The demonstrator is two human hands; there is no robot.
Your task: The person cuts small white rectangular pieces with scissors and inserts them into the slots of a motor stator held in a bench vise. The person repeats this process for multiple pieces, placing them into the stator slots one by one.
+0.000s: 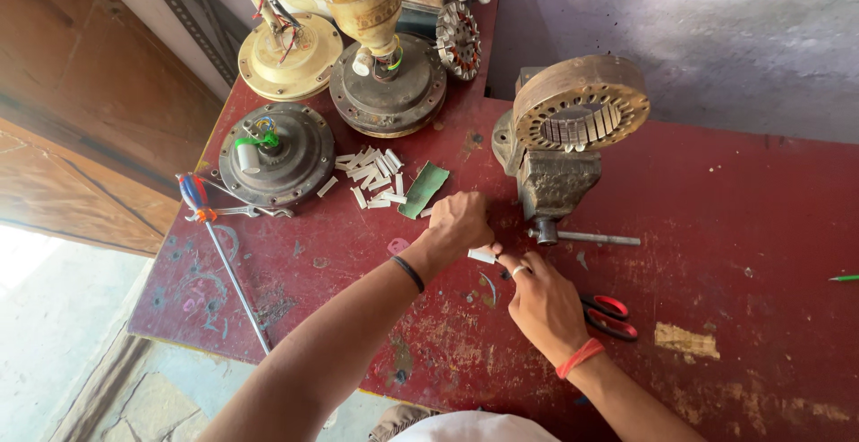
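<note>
1. A screwdriver [215, 250] with a red-and-blue handle lay at the red table's [761, 191] 9 o'clock edge, beside a grey motor housing [276, 154].
2. White paper strips [369, 176] and a green sheet [423, 189] sat at 11 o'clock of the hands.
3. The left hand [458, 225] was curled shut, pinching a small white strip [481, 255].
4. The right hand [541, 301] gripped the same strip from 5 o'clock, fingers closed on it.
5. Red-handled scissors [610, 317] lay at its 3 o'clock; a vise [555, 178] holding a stator ring [582, 105] stood at 12 o'clock.
</note>
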